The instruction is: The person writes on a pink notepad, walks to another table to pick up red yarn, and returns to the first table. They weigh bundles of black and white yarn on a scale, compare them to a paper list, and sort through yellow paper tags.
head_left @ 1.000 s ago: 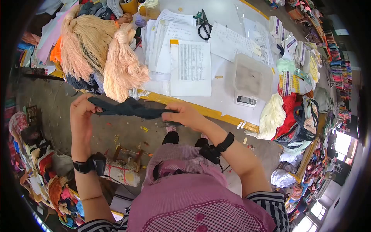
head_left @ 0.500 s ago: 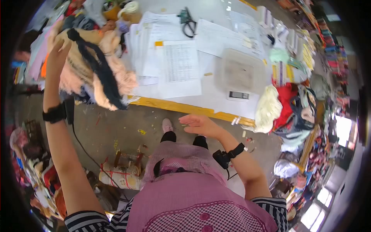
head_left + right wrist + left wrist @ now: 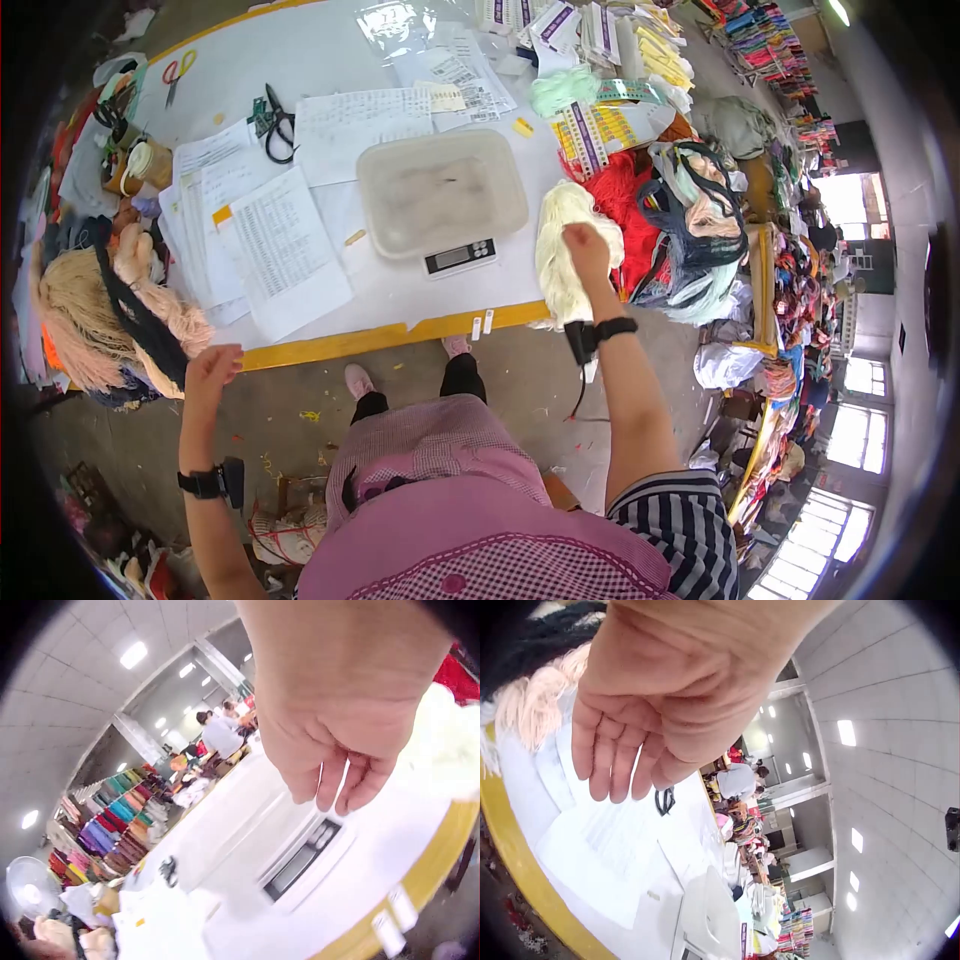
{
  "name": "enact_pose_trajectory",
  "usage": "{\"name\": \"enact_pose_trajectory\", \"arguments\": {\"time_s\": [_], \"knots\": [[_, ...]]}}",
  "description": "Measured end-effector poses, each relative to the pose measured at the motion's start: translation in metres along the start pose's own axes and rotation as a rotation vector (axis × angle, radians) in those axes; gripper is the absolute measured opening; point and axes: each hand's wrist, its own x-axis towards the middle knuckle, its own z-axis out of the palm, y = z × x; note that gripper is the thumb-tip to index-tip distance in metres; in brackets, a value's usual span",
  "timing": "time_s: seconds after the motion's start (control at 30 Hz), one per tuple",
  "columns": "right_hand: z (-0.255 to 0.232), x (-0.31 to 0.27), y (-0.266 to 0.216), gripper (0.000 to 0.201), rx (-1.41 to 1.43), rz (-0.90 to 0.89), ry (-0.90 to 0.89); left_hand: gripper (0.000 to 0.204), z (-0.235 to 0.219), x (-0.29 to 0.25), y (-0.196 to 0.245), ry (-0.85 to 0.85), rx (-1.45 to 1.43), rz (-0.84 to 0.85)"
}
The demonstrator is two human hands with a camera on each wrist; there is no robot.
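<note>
My left hand hovers by the table's front left edge, its fingers loosely bent and nothing in them; the left wrist view shows its bare palm. Just beyond it, a dark navy yarn hank lies across peach and beige hanks. My right hand overlaps a cream yarn hank in the head view. The right wrist view shows its fingers hanging down with nothing between them. Left of that hank is a digital scale with a translucent plastic tub on it.
Printed sheets and black scissors lie on the white table. Red yarn and dark hanks heap at its right end. Red-and-yellow-handled scissors lie at the far left. A yellow strip edges the table.
The dark hank, stretched between both hands a second ago, now lies on the peach pile. My left hand has let go and drawn back; my right hand has moved right to the cream hank.
</note>
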Motion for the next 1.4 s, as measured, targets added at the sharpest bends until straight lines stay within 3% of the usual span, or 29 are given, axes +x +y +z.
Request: {"name": "enact_pose_trajectory", "arguments": {"time_s": [0.1, 0.17, 0.2, 0.27, 0.33, 0.43, 0.47, 0.53, 0.57, 0.63, 0.67, 0.73, 0.8, 0.87, 1.0, 1.2, 1.27, 1.3, 1.33, 1.4], "knots": [[-0.007, 0.092, 0.043, 0.027, -0.02, -0.063, -0.022, 0.025, 0.033, -0.016, 0.005, 0.061, 0.0, -0.05], [0.014, 0.148, 0.092, 0.043, -0.101, -0.433, 0.0, 0.025, 0.06, -0.025, 0.013, 0.111, 0.01, -0.075], [0.016, 0.157, 0.09, 0.043, -0.09, -0.437, -0.008, 0.024, 0.073, -0.028, 0.017, 0.126, -0.019, -0.074], [0.016, 0.157, 0.057, 0.064, -0.621, -0.019, -0.26, 0.024, 0.102, -0.034, 0.028, 0.146, -0.044, -0.083], [0.015, 0.156, 0.059, 0.073, -0.715, 0.046, -0.371, 0.023, 0.14, -0.045, 0.048, 0.143, -0.095, -0.137], [0.014, 0.159, 0.096, 0.048, -0.42, -0.254, -0.281, 0.024, 0.172, -0.056, 0.071, 0.086, -0.115, -0.087], [0.005, 0.158, 0.098, 0.048, -0.414, -0.261, -0.285, 0.024, 0.177, -0.059, 0.078, 0.095, -0.115, -0.089], [-0.019, 0.151, 0.103, 0.035, 0.297, -0.106, -0.263, 0.024, 0.183, -0.063, 0.09, 0.096, -0.088, -0.064], [-0.038, 0.14, 0.094, 0.035, 0.299, -0.106, -0.26, 0.024, 0.184, -0.064, 0.09, 0.096, -0.086, -0.061], [-0.09, 0.111, 0.063, 0.031, 0.88, 0.08, -0.25, 0.025, 0.184, -0.063, 0.087, 0.119, -0.057, -0.034], [-0.109, 0.104, 0.062, 0.031, 0.886, 0.031, -0.207, 0.025, 0.185, -0.063, 0.089, 0.114, -0.057, -0.027], [-0.15, 0.075, 0.049, 0.031, 0.993, 0.134, -0.095, 0.026, 0.189, -0.067, 0.092, 0.086, -0.052, -0.001], [-0.197, 0.047, 0.043, 0.034, 1.059, 0.184, -0.166, 0.026, 0.196, -0.072, 0.093, 0.067, -0.048, 0.022], [-0.238, 0.01, 0.027, 0.039, 1.003, 0.087, -0.244, 0.025, 0.198, -0.078, 0.086, 0.054, -0.051, 0.057], [-0.304, -0.064, 0.004, 0.043, 0.939, 0.097, -0.356, 0.025, 0.2, -0.102, 0.063, -0.053, -0.084, 0.145], [-0.352, -0.172, -0.068, 0.055, 1.096, 0.002, -0.352, 0.023, 0.206, -0.166, 0.058, -0.186, -0.087, 0.37], [-0.349, -0.206, -0.103, 0.04, 1.236, -0.256, -0.412, 0.023, 0.207, -0.197, 0.075, -0.197, -0.104, 0.431], [-0.347, -0.223, -0.12, 0.033, 1.18, -0.248, -0.29, 0.023, 0.209, -0.215, 0.086, -0.216, -0.098, 0.499], [-0.347, -0.23, -0.124, 0.033, 1.183, -0.27, -0.304, 0.024, 0.211, -0.233, 0.095, -0.235, -0.091, 0.564], [-0.344, -0.236, -0.13, 0.028, 1.518, 0.011, -0.573, 0.022, 0.215, -0.264, 0.109, -0.282, -0.13, 0.655]]}}
